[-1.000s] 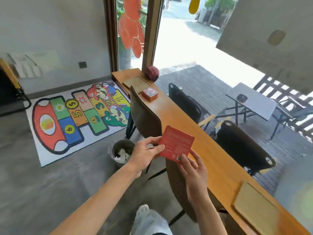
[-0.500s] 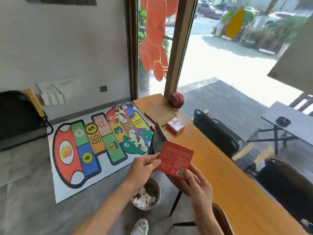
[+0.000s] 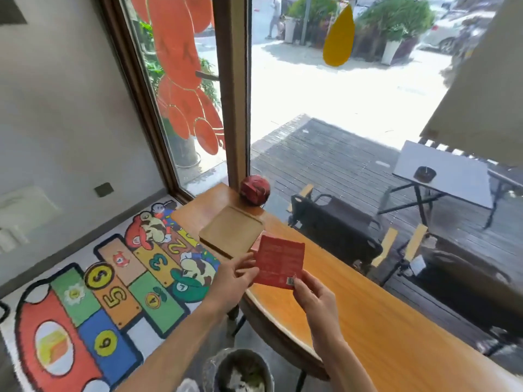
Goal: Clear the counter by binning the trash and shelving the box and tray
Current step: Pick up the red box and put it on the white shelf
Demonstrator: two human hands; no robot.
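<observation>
Stepped closer to tray (image 3: pixel 231 232); both hands, left (image 3: pixel 236 274), right (image 3: pixel 314 295), still pinching red packet (image 3: pixel 278 264) above desk (image 3: pixel 368 321). Unbinned; bin (image 3: pixel 243 369) below; tray unshelved.

The packet (image 3: pixel 278 263) hides most of a red box behind it and a corner of the tray (image 3: pixel 232 234). Its print is too blurred to read. The bin (image 3: pixel 243 372) is cut off by the bottom edge, as are both forearms. The bench (image 3: pixel 368 321) runs out of frame at right.
</observation>
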